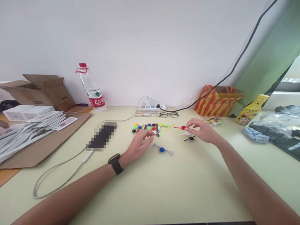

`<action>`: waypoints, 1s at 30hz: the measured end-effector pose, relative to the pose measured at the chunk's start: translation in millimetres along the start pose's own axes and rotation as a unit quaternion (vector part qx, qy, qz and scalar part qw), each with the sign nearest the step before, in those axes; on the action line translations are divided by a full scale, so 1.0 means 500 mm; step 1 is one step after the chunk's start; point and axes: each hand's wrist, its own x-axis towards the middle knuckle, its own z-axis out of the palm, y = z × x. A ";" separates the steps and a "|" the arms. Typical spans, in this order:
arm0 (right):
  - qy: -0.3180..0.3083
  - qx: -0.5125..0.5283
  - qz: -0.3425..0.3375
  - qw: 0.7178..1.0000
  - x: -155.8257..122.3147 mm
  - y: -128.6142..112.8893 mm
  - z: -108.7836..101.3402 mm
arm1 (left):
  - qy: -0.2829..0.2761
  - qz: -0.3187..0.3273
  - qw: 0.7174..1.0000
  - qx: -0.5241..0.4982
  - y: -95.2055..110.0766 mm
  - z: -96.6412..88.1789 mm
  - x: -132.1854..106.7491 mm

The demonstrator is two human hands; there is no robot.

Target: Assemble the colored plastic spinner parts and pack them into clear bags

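My right hand (202, 129) pinches a small red round piece with a thin stick (183, 127) between thumb and fingertips, just above the table. Under it lie a white piece (187, 134) and a black round piece with a thin stick (191, 139). My left hand (140, 143), fingers bent and apart, hovers at the front of rows of coloured round pieces (149, 125) and thin coloured sticks (160, 129); nothing shows in its grasp. A blue round piece (161, 150), with a blurred translucent bluish strip reaching out on both sides, sits between my hands.
Behind are glasses (168, 114), a power strip (151, 106) and a striped bag (215, 101). A yellow bottle (252, 109) and plastic bags (275, 125) stand right. Leftward are a pixelated dark device (102, 137) with a cable, a water bottle (93, 90) and cardboard (45, 148).
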 end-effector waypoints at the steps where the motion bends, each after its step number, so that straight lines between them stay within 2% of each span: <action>1: 0.023 0.005 0.021 1.000 -0.001 0.012 -0.018 | -0.001 0.000 1.000 -0.001 0.001 0.000 0.000; 3: 0.055 0.004 0.085 0.995 -0.006 0.045 -0.053 | -0.004 -0.003 1.000 -0.001 0.001 0.000 0.000; 6: 0.054 -0.029 0.170 0.983 -0.023 0.109 -0.095 | -0.007 -0.006 1.000 -0.004 0.000 0.000 0.000; 10: 0.019 -0.082 0.210 0.974 -0.047 0.185 -0.113 | -0.010 -0.006 1.000 -0.008 -0.004 0.000 -0.001; 13: 0.024 -0.138 0.202 0.969 -0.046 0.211 -0.101 | -0.010 -0.008 1.000 -0.010 -0.006 0.000 -0.002; 17: 0.071 -0.175 0.130 0.973 -0.022 0.186 -0.075 | -0.010 -0.011 1.000 -0.012 -0.003 0.001 -0.002; 19: 0.051 -0.153 0.075 0.984 -0.014 0.149 -0.058 | -0.011 -0.013 1.000 -0.015 -0.002 0.001 -0.001; 21: -0.023 -0.098 0.035 0.994 -0.012 0.105 -0.041 | -0.010 -0.014 1.000 -0.016 -0.001 0.001 -0.001; 25: -0.099 -0.058 0.042 0.993 -0.014 0.045 -0.016 | -0.009 -0.010 1.000 -0.012 -0.002 0.000 -0.002; 27: -0.113 -0.059 0.055 0.990 -0.012 0.042 -0.014 | -0.010 -0.008 1.000 -0.012 -0.004 0.000 -0.002; 30: -0.127 -0.071 0.073 0.987 -0.011 0.063 -0.021 | -0.012 -0.010 1.000 -0.016 -0.006 0.001 -0.001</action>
